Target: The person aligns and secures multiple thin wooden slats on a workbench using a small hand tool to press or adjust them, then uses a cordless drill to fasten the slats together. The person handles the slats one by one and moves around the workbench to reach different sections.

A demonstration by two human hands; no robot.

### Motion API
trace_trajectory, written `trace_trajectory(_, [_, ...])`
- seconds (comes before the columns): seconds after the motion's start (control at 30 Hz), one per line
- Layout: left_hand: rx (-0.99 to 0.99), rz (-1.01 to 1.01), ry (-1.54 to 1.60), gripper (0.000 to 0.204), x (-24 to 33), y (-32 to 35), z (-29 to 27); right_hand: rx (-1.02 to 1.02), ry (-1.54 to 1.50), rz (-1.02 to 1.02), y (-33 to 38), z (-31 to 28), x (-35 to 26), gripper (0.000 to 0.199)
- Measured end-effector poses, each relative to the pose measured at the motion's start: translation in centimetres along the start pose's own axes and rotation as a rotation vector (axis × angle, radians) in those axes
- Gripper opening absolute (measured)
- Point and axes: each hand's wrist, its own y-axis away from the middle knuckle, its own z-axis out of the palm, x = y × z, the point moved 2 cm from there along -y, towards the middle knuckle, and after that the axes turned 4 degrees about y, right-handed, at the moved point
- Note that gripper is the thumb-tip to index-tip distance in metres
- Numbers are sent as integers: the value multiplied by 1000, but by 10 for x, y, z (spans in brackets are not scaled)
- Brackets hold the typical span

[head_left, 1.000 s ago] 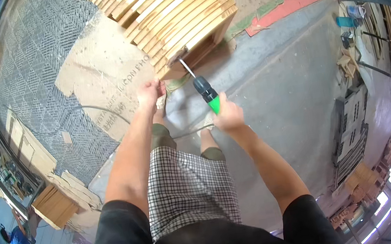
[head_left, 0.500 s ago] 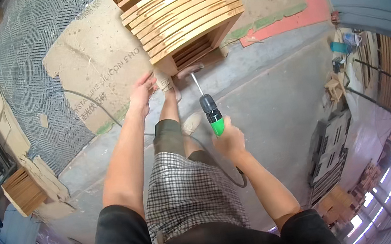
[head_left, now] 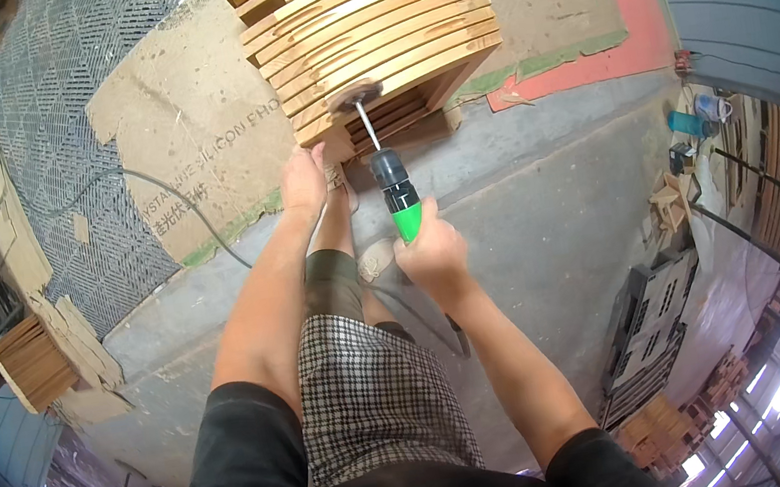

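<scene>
In my right hand (head_left: 432, 252) is a green and black power drill (head_left: 393, 186), fingers wrapped round its body. A thin metal shank runs from its chuck to a round brown sanding disc (head_left: 354, 97). The disc lies against the near face of a stack of pale wooden frames (head_left: 378, 28), close to the lower edge. My left hand (head_left: 303, 184) is closed at the lower left corner of the nearest frame, its fingertips partly hidden by the wood. Behind the front slats, the open inside of the stack shows dark.
A cardboard sheet (head_left: 181, 124) lies under and left of the stack, over a patterned mat (head_left: 68, 181). The drill's dark cord (head_left: 421, 314) hangs past my legs. Red sheeting (head_left: 586, 68) lies at the right. Further right on the concrete floor (head_left: 527, 213) are stacked grey panels (head_left: 658, 314).
The sanding disc has moved up and left, from below the stack onto its near face. My left hand has moved up and right and closed at the frame's corner.
</scene>
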Motion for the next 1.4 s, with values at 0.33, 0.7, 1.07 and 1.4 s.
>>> trace_trajectory(0.33, [-35, 21, -121, 38, -3, -4, -5, -155, 8, 104, 3, 18, -11, 67])
trace_trajectory(0.7, [26, 74, -57, 39, -1, -3, -8, -227, 69, 110, -1, 7, -8, 52])
trace_trajectory(1.07, [57, 146, 150, 41, 0, -6, -15, -177, 101, 152, -5, -30, -19, 46])
trace_trajectory(1.4, [-36, 30, 178, 39, 7, -11, -18, -207, 164, 181, -3, -24, -27, 46])
